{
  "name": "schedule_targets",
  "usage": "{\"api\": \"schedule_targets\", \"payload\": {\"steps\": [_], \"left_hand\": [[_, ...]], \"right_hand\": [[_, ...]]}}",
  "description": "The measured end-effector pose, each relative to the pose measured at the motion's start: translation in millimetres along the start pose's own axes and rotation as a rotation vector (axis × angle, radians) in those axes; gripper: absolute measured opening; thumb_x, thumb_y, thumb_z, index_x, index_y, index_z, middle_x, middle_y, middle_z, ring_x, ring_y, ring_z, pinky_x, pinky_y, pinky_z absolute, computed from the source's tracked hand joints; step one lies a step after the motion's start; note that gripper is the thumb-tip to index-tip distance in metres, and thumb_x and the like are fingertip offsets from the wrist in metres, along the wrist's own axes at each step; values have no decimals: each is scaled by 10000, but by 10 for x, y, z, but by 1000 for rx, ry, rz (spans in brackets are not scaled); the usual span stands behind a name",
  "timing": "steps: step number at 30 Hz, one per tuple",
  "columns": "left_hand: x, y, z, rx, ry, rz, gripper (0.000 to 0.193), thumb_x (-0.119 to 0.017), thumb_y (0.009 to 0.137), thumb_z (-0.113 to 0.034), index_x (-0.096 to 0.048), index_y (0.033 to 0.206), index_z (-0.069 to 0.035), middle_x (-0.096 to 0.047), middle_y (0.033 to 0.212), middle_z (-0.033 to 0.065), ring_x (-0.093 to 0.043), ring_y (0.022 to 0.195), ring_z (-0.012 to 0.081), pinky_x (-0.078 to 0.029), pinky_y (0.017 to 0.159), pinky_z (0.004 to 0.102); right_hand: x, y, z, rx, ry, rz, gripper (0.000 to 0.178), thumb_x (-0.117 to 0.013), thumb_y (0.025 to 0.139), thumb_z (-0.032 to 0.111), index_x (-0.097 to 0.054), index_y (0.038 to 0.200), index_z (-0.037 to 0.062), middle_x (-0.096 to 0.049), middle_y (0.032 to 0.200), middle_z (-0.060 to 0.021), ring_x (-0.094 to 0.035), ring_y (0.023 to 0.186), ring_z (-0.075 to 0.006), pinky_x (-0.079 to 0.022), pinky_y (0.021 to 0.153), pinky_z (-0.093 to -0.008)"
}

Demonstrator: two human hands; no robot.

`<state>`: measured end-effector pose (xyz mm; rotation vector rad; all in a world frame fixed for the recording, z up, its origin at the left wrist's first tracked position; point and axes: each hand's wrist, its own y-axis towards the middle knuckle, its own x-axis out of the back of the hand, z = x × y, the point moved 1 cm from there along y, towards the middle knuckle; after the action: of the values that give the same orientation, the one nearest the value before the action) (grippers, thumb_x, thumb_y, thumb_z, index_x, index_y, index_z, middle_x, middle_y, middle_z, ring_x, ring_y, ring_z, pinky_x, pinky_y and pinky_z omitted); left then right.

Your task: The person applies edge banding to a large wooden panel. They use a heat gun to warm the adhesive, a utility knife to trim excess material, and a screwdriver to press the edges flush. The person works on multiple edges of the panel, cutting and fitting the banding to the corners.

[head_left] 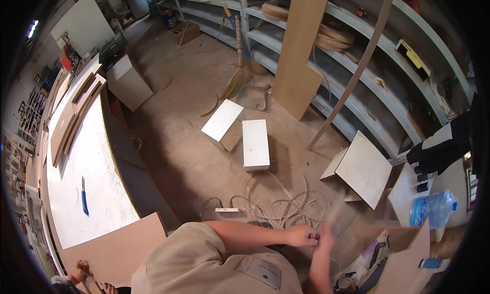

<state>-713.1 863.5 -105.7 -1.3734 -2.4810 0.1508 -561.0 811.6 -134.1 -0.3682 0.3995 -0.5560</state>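
Observation:
My left hand (302, 236) is closed, fingers curled, in front of my body at the lower middle. What it holds, if anything, is hidden. Right beside it, my right hand (326, 238) is smeared by motion, so its fingers cannot be made out. A pale, blurred streak rises from that hand toward the upper right; its kind cannot be told. Below and right of my hands, an open wooden box (408, 261) holds tools and loose items. Beyond them, a tangle of pale cable or hose (286, 199) lies on the floor near a white power strip (227, 210).
Two white-topped boxes or stools (255, 141) stand on the floor ahead. A white workbench (81, 156) with a blue-handled tool (84, 202) runs along the left. Metal shelves (357, 64) line the right. A water jug (434, 209) sits at right. Another person's hand (83, 269) shows lower left.

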Motion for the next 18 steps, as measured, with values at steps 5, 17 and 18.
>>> {"api": "schedule_targets", "payload": {"steps": [5, 17, 18], "left_hand": [[154, -164, 57, 57, -277, -32, 287, -741, 862, -306, -668, 840, -29, -701, 761, 100, -698, 711, 212, -530, 647, 348], [162, 447, -315, -195, -267, -60, 187, -701, 884, -153, -613, 997, -32, -661, 854, 85, -699, 799, 213, -537, 690, 368], [115, 543, -485, -189, -308, 1, 188, -689, 890, -137, -603, 1021, -33, -651, 853, 71, -697, 808, 214, -538, 696, 372]], "right_hand": [[-2018, 385, 1512, 397, -535, 517, 612, -784, 868, 211, -557, 1373, -49, -711, 901, -23, -503, 673, -57, -403, 608, -227], [53, -516, 876, -3, -228, -136, 249, -652, 946, 132, -620, 1169, 27, -631, 830, -25, -406, 550, -28, -297, 455, -203], [144, -691, 825, 44, -148, -147, 238, -644, 949, 125, -612, 1163, 24, -610, 819, -8, -407, 554, -27, -296, 458, -203]]}}
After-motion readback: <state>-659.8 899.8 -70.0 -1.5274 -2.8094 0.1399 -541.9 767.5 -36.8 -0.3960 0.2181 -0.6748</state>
